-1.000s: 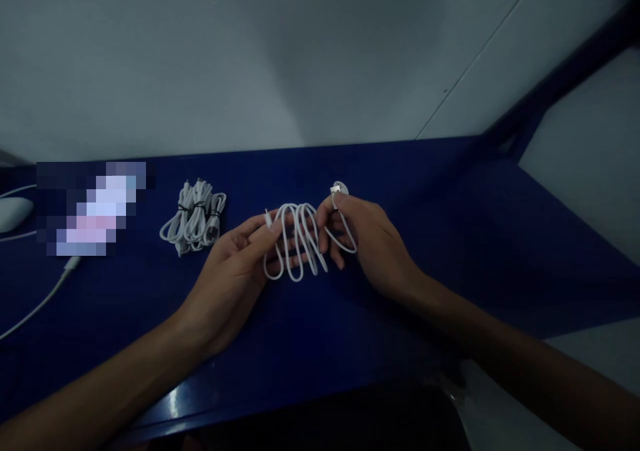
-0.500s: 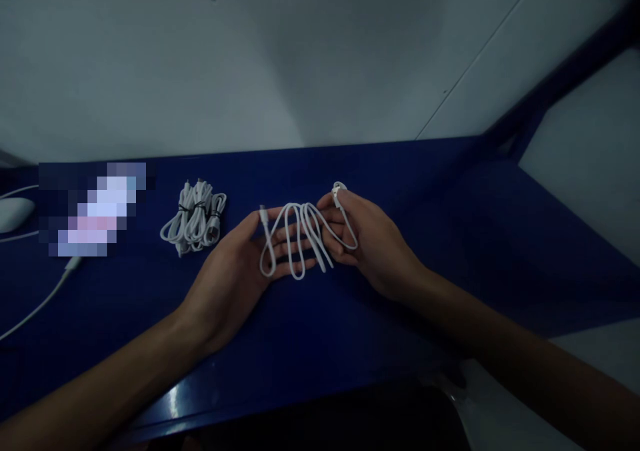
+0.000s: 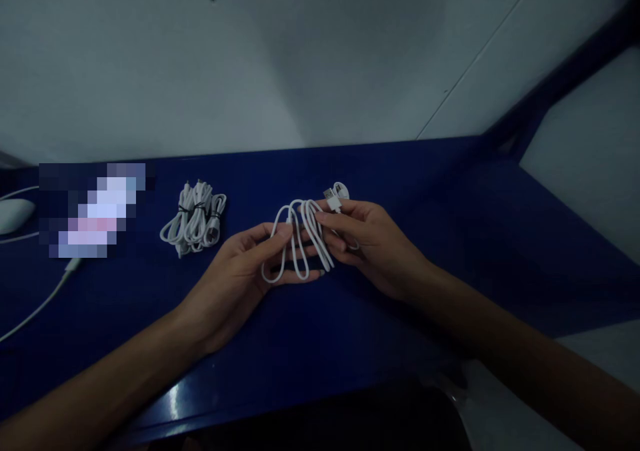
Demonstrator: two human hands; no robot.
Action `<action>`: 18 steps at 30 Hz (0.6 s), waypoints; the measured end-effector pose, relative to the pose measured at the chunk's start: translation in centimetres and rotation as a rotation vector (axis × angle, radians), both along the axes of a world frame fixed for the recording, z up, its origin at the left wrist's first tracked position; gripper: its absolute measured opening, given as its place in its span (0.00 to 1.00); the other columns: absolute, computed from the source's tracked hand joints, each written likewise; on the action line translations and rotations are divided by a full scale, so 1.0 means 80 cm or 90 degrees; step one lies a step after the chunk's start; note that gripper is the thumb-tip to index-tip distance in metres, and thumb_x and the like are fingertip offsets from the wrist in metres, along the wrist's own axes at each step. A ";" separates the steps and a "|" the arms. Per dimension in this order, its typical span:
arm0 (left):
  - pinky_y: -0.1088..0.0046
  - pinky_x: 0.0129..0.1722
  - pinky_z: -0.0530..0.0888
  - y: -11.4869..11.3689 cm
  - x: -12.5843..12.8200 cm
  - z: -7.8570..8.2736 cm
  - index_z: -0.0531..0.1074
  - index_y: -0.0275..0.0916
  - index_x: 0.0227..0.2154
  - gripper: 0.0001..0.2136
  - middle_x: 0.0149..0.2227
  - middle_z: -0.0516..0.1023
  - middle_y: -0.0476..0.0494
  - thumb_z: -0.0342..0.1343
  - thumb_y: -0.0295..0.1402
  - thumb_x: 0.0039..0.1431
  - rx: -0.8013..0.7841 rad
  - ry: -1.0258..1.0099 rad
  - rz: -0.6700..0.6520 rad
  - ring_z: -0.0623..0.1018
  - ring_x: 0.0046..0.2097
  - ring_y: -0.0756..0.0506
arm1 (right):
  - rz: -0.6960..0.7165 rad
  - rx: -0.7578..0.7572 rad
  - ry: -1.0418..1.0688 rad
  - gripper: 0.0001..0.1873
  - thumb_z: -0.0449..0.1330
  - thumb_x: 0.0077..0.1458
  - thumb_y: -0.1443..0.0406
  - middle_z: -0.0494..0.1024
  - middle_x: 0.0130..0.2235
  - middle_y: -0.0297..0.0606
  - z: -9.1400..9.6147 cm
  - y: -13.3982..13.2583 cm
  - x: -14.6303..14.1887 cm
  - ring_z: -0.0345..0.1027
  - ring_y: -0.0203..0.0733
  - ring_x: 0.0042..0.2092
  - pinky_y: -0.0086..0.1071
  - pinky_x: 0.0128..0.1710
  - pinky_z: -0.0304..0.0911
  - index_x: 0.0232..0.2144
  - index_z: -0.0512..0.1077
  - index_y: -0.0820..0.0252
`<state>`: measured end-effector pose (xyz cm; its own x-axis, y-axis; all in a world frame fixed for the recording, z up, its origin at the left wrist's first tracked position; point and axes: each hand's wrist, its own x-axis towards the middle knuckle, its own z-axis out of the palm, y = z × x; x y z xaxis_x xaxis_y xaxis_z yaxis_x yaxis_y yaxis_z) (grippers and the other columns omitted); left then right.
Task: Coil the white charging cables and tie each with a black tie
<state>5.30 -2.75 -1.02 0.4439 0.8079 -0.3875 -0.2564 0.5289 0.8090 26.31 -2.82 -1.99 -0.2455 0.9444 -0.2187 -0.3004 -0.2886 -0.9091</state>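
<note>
A white cable (image 3: 300,238), folded into several long loops, hangs between both my hands above the blue table (image 3: 400,171). My left hand (image 3: 245,274) lies palm up under the loops, thumb pressed on one strand and fingers curled beneath. My right hand (image 3: 373,241) pinches the loops' upper right end, where a USB plug (image 3: 332,199) sticks out past the fingertips.
A pile of bundled white cables (image 3: 195,218) tied with dark bands lies left of my hands. Further left sits a blurred-out object (image 3: 93,208), a white mouse (image 3: 14,214) and a loose white cord (image 3: 37,304). A pale wall rises behind the table.
My left hand has gone from open and flat to closed, with its thumb on the loops. My right hand has gathered the loops tighter and turned the plug end outward.
</note>
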 end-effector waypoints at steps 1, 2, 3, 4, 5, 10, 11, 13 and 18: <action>0.60 0.48 0.88 0.000 0.000 0.000 0.86 0.37 0.50 0.09 0.53 0.89 0.31 0.67 0.35 0.73 0.000 0.002 0.006 0.88 0.53 0.35 | -0.002 -0.004 0.001 0.09 0.71 0.67 0.60 0.67 0.23 0.25 0.000 0.000 0.001 0.51 0.29 0.23 0.27 0.21 0.45 0.40 0.80 0.60; 0.59 0.49 0.88 0.000 0.000 -0.001 0.86 0.36 0.49 0.09 0.53 0.89 0.31 0.68 0.35 0.73 0.001 0.004 0.010 0.88 0.53 0.35 | -0.003 -0.007 0.002 0.10 0.71 0.68 0.60 0.67 0.23 0.25 -0.001 0.000 0.001 0.51 0.29 0.23 0.27 0.21 0.46 0.39 0.79 0.60; 0.59 0.50 0.87 -0.001 0.000 -0.001 0.86 0.36 0.49 0.09 0.53 0.89 0.31 0.68 0.35 0.73 0.001 0.005 0.013 0.88 0.53 0.35 | -0.003 -0.010 0.000 0.11 0.70 0.69 0.59 0.68 0.24 0.26 -0.001 0.000 0.001 0.53 0.29 0.23 0.27 0.21 0.48 0.37 0.78 0.60; 0.59 0.51 0.87 -0.001 0.001 -0.001 0.85 0.36 0.49 0.09 0.54 0.88 0.30 0.68 0.35 0.73 0.001 0.006 0.016 0.88 0.53 0.35 | -0.003 -0.013 -0.005 0.13 0.70 0.69 0.58 0.68 0.24 0.26 0.000 0.000 0.001 0.53 0.29 0.23 0.26 0.21 0.49 0.35 0.77 0.60; 0.60 0.51 0.87 -0.001 0.001 -0.001 0.85 0.35 0.49 0.09 0.54 0.88 0.30 0.68 0.35 0.72 -0.003 0.007 0.018 0.88 0.53 0.35 | -0.003 -0.015 -0.010 0.16 0.70 0.70 0.57 0.68 0.24 0.27 0.000 0.001 0.002 0.54 0.29 0.23 0.26 0.21 0.51 0.33 0.76 0.59; 0.60 0.50 0.87 -0.002 0.003 0.002 0.83 0.36 0.51 0.08 0.57 0.88 0.31 0.69 0.31 0.72 -0.020 0.018 0.054 0.88 0.55 0.35 | -0.025 -0.033 -0.025 0.18 0.65 0.75 0.55 0.67 0.23 0.27 -0.001 0.001 0.002 0.53 0.29 0.22 0.25 0.20 0.51 0.35 0.77 0.60; 0.60 0.51 0.86 -0.002 0.003 0.003 0.83 0.37 0.51 0.09 0.57 0.87 0.32 0.69 0.31 0.72 -0.019 0.021 0.058 0.88 0.55 0.35 | -0.027 -0.031 -0.024 0.17 0.66 0.74 0.54 0.67 0.24 0.27 -0.002 0.001 0.002 0.54 0.29 0.22 0.25 0.20 0.51 0.35 0.78 0.60; 0.60 0.54 0.85 -0.001 0.002 0.003 0.84 0.38 0.52 0.09 0.59 0.87 0.33 0.68 0.33 0.72 -0.002 0.023 0.049 0.87 0.57 0.34 | -0.032 -0.020 -0.024 0.18 0.68 0.72 0.53 0.69 0.25 0.28 -0.003 0.001 0.002 0.55 0.29 0.22 0.25 0.20 0.51 0.36 0.79 0.60; 0.60 0.58 0.84 0.002 -0.001 0.003 0.86 0.40 0.53 0.11 0.62 0.85 0.35 0.63 0.37 0.77 0.027 0.016 0.021 0.84 0.63 0.34 | -0.050 0.003 -0.072 0.17 0.67 0.74 0.53 0.70 0.25 0.28 -0.002 -0.001 0.003 0.56 0.28 0.21 0.26 0.20 0.54 0.36 0.80 0.59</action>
<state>5.22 -2.58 -0.78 0.4074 0.8380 -0.3631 -0.2519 0.4852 0.8373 26.53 -2.89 -2.15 -0.1443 0.9610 -0.2358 -0.2176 -0.2633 -0.9399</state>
